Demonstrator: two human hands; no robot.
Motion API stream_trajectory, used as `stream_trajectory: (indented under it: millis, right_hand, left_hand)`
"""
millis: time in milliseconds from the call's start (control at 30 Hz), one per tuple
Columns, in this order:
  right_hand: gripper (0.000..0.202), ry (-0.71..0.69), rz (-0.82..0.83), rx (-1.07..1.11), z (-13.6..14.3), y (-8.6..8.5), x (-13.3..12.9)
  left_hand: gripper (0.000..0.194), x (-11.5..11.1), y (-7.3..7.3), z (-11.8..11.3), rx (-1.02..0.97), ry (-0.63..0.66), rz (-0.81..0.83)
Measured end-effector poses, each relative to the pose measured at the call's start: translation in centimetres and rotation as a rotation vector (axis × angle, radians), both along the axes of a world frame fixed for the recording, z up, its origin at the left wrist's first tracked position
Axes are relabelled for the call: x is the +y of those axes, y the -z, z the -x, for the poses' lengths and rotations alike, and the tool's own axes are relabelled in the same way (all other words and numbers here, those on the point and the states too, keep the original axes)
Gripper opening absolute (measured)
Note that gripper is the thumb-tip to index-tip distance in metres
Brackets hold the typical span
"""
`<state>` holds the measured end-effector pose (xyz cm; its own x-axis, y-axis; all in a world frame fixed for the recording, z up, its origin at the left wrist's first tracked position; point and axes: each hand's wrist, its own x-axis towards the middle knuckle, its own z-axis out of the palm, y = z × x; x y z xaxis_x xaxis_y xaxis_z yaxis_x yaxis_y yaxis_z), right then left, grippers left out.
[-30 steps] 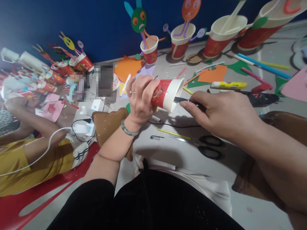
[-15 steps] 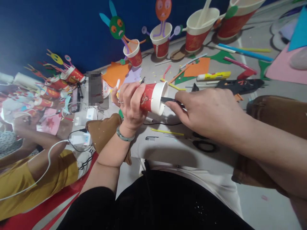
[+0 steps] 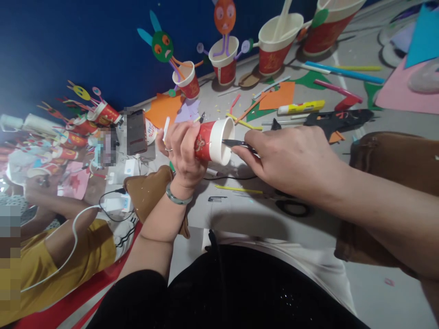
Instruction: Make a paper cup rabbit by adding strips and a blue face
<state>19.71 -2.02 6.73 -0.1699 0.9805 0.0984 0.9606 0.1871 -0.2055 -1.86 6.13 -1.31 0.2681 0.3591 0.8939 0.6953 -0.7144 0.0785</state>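
Holding one cup (image 3: 215, 141), one tool (image 3: 235, 143)

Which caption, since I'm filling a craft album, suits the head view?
Left hand grips a paper cup sideways; right hand holds a dark tool at its mouth.

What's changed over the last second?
The view swung right, sliding the scene left; the right hand now hides more of the scissors. Nothing was taken or dropped: the left hand still holds the red-and-white cup, the right a black tool at its mouth.
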Motion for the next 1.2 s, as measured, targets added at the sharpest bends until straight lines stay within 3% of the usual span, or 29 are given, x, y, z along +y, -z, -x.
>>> stream_trajectory:
  millis: [200, 367, 467, 567, 700, 1000, 1100, 1200]
  right_hand:
    - [0.043, -0.007, 0.027, -0.076, 0.2, -0.3, 0.1]
    - [0.042, 0.015, -0.02, 0.037, 0.0, 0.5, 0.1]
    - [0.04, 0.025, -0.039, 0.133, -0.1, 0.8, 0.1]
    - [0.04, 0.021, -0.043, 0.071, -0.1, 1.0, 0.2]
    - [0.043, 0.003, -0.132, 0.02, -0.3, 1.6, 0.4]
    - [0.049, 0.018, -0.265, 0.253, -1.0, 2.4, 1.3]
    - [0.037, -0.042, -0.254, 0.425, -1.3, 2.7, 1.8]
    - [0.02, -0.169, -0.137, 0.588, -1.6, 2.9, 2.2]
  left_hand:
    - [0.053, 0.4, 1.4, 1.4, 0.042, 0.001, 0.285]
    - [0.053, 0.7, 1.6, 1.8, 0.065, 0.027, 0.249]
    - [0.051, 0.5, 1.2, 1.4, 0.086, -0.065, 0.258]
    - [0.05, 0.2, 0.6, 0.8, 0.109, -0.185, 0.294]
    - [0.054, 0.1, 0.2, 0.6, 0.086, -0.191, 0.243]
    - [0.055, 0.7, 0.3, 1.3, 0.051, -0.119, 0.267]
    - [0.054, 0.9, 0.2, 1.4, 0.079, -0.091, 0.291]
    - [0.053, 1.1, 0.2, 1.3, 0.125, -0.048, 0.332]
